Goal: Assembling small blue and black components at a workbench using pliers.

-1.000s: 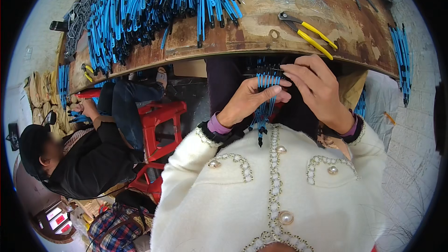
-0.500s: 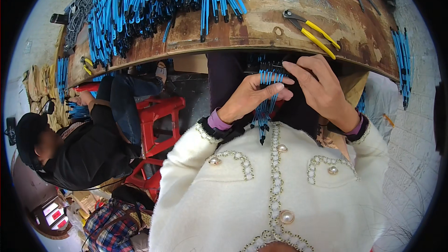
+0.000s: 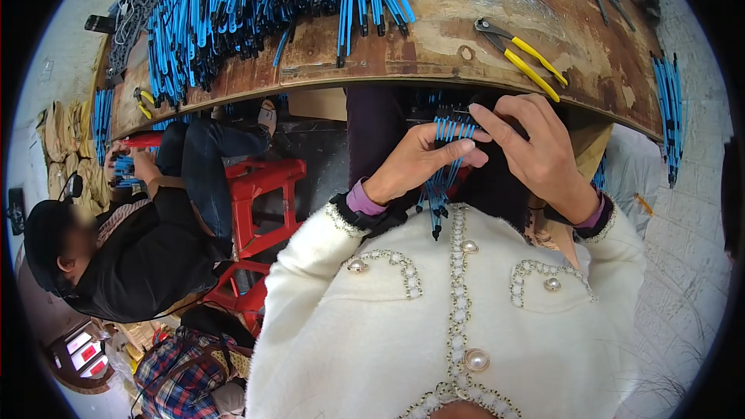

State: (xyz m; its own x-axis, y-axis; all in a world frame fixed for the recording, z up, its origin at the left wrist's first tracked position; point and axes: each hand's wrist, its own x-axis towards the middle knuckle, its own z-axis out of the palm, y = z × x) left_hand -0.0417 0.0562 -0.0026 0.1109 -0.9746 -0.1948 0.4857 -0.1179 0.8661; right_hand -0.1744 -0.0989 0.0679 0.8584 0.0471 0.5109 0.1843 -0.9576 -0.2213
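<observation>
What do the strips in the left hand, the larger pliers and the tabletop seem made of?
Strips: probably smooth plastic, evenly coloured.
Larger pliers: dark head likely dull metal; smooth yellow handles probably plastic.
Tabletop: apparently worn wood, patchy brown with a knot-like ring.

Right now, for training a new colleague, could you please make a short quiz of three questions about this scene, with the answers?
1. Which of the wearer's hands has its thumb across the bundle of blue-and-black strips?
2. True or false: the yellow-handled pliers nearest the right hand lie on the wooden table.
3. Where does the large blue-and-black pile lie?
a) under the table
b) on the table's left part
c) on the table's right part

Key: 1. the left hand; 2. true; 3. b
</observation>
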